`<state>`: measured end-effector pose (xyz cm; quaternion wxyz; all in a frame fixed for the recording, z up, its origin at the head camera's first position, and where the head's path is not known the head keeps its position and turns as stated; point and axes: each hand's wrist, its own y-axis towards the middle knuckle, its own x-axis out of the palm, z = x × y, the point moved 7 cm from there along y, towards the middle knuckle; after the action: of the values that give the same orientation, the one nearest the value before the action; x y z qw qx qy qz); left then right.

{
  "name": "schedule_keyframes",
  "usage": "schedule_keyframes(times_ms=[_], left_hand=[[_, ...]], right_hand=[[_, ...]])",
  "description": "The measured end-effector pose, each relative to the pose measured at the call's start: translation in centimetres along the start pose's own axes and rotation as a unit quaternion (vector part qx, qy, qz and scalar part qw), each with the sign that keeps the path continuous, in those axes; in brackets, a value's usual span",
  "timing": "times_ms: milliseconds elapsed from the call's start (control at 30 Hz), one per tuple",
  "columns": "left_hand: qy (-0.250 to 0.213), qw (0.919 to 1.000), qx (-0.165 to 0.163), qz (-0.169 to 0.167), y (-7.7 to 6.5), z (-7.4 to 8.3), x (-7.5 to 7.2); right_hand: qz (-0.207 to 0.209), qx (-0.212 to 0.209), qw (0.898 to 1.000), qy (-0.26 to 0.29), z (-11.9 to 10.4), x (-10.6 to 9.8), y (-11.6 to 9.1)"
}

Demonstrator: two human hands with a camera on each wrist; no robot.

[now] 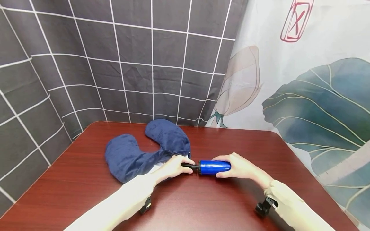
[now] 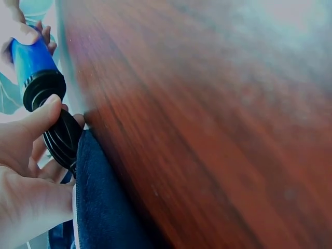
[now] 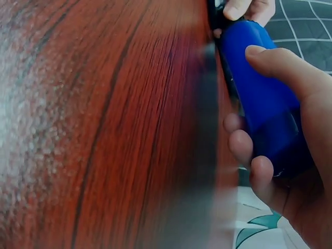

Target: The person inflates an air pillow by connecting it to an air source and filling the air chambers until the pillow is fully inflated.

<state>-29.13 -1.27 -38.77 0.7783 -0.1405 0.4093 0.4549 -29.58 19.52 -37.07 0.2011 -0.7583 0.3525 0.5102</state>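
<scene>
A hand pump with a blue barrel (image 1: 212,167) and a black handle (image 2: 63,136) lies sideways just above or on the table; I cannot tell which. My left hand (image 1: 173,166) pinches the black handle between thumb and fingers. Around the far end of the blue barrel, my right hand (image 1: 239,166) is curled, its thumb along the side in the right wrist view. A navy U-shaped neck pillow (image 1: 173,138) lies beside and partly behind the left hand. White material (image 1: 156,167) shows at the pillow's edge near that hand.
The red-brown wooden table (image 1: 185,205) carries the pillow. Behind it hangs a dark grey curtain (image 1: 133,77) with white grid lines. A white cloth (image 1: 268,57) with a leaf and flower print hangs at the right. Each wrist wears a black mount (image 1: 263,207).
</scene>
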Motion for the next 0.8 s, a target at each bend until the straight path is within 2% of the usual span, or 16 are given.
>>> schedule_keyframes(times_ms=[300,800], left_hand=[[-0.005,0.9999,-0.011,-0.005,0.1,-0.1,0.0],[0.000,1.0000,-0.007,-0.005,0.1,-0.1,0.1]], right_hand=[[0.015,-0.014,1.000,-0.004,0.6,-0.6,-0.9],[0.041,-0.012,0.999,-0.019,3.0,-2.8,-4.2]])
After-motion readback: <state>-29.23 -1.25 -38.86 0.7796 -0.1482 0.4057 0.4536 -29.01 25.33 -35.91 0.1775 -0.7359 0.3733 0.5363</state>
